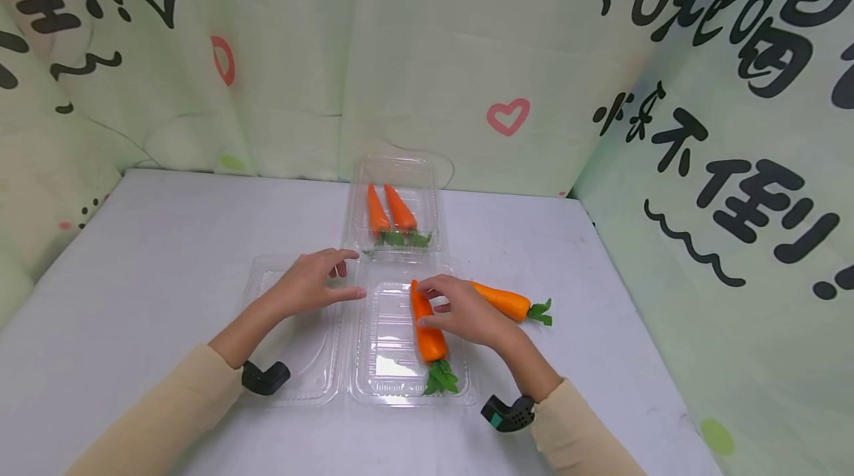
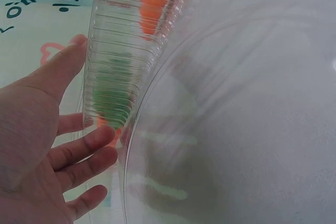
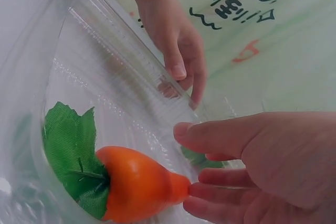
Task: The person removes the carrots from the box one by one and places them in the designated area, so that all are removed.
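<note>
An orange toy carrot with green cloth leaves lies lengthwise along the right side of a clear plastic tray, leaves toward me. My right hand is over the carrot's upper part. In the right wrist view its thumb stands apart from the fingers, and the fingertips are at the narrow end of the carrot. My left hand, thumb and fingers spread, is by the tray's upper left edge and holds nothing. In the left wrist view the loosely bent fingers are beside the clear tray wall.
The tray's clear lid lies folded out on the left. Behind, another clear box contains two carrots. One more carrot lies on the white table, right of the tray. Printed curtains stand behind and to the right.
</note>
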`<act>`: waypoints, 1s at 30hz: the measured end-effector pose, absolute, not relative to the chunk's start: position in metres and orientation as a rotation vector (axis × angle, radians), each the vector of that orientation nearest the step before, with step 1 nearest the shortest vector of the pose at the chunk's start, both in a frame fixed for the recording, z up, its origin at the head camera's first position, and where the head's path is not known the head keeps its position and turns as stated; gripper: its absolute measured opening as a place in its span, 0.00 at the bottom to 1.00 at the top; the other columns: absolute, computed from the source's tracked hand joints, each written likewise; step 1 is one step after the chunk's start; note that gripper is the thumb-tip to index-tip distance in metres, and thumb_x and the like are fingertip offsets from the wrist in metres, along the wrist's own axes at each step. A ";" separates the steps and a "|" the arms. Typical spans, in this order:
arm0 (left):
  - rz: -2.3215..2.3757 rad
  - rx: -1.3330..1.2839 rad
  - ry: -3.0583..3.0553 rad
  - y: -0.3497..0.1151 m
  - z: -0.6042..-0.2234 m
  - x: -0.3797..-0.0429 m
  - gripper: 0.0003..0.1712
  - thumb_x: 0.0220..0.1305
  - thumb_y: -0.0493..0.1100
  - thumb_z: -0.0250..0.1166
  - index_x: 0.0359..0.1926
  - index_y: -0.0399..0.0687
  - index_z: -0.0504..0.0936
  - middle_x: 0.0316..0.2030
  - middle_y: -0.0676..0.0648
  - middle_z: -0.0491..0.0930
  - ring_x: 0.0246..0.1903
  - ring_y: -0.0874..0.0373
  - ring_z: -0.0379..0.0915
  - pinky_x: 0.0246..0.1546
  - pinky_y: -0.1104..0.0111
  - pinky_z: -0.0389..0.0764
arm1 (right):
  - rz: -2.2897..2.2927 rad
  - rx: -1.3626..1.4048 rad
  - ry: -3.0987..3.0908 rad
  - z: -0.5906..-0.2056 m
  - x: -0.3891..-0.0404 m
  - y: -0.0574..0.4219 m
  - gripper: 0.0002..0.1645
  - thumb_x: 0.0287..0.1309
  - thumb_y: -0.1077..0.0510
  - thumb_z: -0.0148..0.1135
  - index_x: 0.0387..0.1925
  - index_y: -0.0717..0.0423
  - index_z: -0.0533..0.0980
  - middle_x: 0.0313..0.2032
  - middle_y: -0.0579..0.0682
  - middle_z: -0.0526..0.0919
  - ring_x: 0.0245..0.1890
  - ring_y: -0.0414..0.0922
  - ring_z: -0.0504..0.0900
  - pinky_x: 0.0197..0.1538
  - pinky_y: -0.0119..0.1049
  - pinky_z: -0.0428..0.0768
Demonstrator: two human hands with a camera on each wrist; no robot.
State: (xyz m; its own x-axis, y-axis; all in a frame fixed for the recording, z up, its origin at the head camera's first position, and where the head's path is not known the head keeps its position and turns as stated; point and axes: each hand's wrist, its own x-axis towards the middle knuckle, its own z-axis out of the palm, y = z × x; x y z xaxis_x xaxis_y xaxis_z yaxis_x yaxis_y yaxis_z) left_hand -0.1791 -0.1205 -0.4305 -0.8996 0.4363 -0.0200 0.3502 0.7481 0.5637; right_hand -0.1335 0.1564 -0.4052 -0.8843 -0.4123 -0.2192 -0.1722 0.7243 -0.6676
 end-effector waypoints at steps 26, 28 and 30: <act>0.866 0.621 2.788 -0.120 -0.430 -0.179 0.42 0.52 0.62 0.71 0.64 0.47 0.72 0.40 0.46 0.80 0.42 0.53 0.74 0.40 0.63 0.79 | -0.885 -0.562 2.534 -0.410 -0.131 0.153 0.29 0.55 0.51 0.70 0.58 0.50 0.75 0.58 0.46 0.77 0.55 0.47 0.77 0.58 0.44 0.78; 0.867 0.621 2.788 -0.120 -0.430 -0.179 0.42 0.52 0.62 0.70 0.64 0.48 0.72 0.40 0.46 0.80 0.41 0.53 0.74 0.40 0.63 0.79 | -0.894 -0.563 2.541 -0.411 -0.130 0.153 0.29 0.55 0.51 0.70 0.58 0.50 0.74 0.58 0.46 0.77 0.55 0.46 0.77 0.58 0.44 0.78; 0.867 0.621 2.790 -0.120 -0.430 -0.178 0.42 0.52 0.62 0.70 0.64 0.48 0.72 0.40 0.47 0.80 0.41 0.54 0.74 0.40 0.63 0.79 | -0.902 -0.545 2.553 -0.411 -0.130 0.153 0.29 0.55 0.51 0.70 0.58 0.50 0.74 0.59 0.47 0.76 0.55 0.47 0.77 0.57 0.44 0.79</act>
State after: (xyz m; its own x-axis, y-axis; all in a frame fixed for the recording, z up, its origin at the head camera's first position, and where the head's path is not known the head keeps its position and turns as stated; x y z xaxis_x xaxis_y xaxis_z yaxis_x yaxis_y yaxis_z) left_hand -0.1784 -0.1197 -0.4300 -0.9020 0.4311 -0.0240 0.3415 0.7462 0.5714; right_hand -0.1296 0.1526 -0.4112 -0.8537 -0.4728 -0.2182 -0.2310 0.7193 -0.6551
